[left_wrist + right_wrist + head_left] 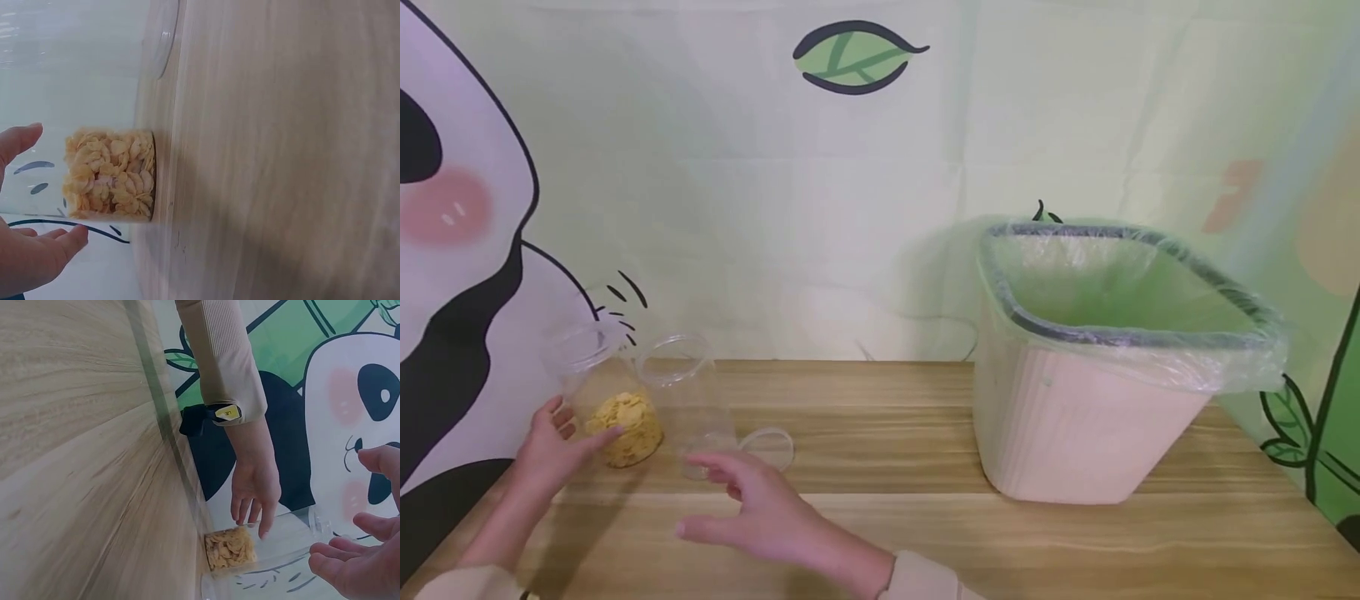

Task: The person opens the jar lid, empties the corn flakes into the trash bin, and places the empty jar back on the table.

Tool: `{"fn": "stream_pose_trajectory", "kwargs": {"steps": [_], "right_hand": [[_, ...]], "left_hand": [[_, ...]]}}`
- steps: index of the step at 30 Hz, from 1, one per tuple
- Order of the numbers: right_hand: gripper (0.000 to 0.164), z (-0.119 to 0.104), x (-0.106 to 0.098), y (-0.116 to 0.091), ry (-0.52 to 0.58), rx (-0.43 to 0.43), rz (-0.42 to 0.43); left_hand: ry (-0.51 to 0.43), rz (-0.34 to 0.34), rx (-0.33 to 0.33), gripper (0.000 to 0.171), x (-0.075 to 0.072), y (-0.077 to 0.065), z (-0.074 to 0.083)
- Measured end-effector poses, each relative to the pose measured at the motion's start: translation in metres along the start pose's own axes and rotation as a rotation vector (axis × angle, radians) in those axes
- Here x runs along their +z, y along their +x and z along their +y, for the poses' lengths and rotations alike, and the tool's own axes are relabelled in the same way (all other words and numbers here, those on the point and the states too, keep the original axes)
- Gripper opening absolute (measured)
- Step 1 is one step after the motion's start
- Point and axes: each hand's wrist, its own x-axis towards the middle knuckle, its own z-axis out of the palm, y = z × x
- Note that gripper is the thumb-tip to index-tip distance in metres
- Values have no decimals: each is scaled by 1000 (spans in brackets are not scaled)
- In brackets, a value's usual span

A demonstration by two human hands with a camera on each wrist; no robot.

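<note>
A clear jar (580,358) stands at the left of the table, its lower part filled with yellow flakes (625,429). My left hand (550,454) is beside this jar, thumb and fingers spread apart; in the left wrist view the flakes (111,175) lie beyond its fingertips. Whether the hand touches the jar I cannot tell. A second clear jar (688,408) stands just to the right, with no flakes visible in it. In front of that one, my right hand (767,508) hovers with fingers extended and thumb apart, holding nothing. A clear round lid (769,448) lies beyond the right hand.
To the right stands a pale waste bin (1075,425) with a dark rim and a clear plastic liner. The wooden table (880,467) meets a printed backdrop (775,208) showing a panda and leaves.
</note>
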Motion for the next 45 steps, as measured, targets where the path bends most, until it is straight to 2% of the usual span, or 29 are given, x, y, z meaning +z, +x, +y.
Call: {"fn": "stream_pose_trajectory", "kwargs": {"steps": [4,7,9,16,20,24,31,37,45], "right_hand": [[58,0,4,5,-26,3,2],[58,0,7,7,-54,-5,2],[59,0,9,9,-74,-11,7],[64,-3,19,19,-170,-10,28],[64,-8,23,25,-215,8,28],[64,-11,28,30,-243,27,28],[65,-13,36,36,-229,29,13],[64,-13,40,41,-215,51,4],[67,-10,44,49,-296,46,30]], "left_hand": [[6,3,-30,121,3,9,-11],[-3,-4,-46,121,4,8,-5],[3,-10,-57,119,4,3,6],[44,-37,-133,111,3,-28,70],[72,-47,-110,105,3,-38,85],[81,-43,-89,103,3,-39,85],[87,-21,-85,101,2,-36,79],[163,40,-64,98,-2,-38,72],[241,62,-20,98,-13,-51,72]]}}
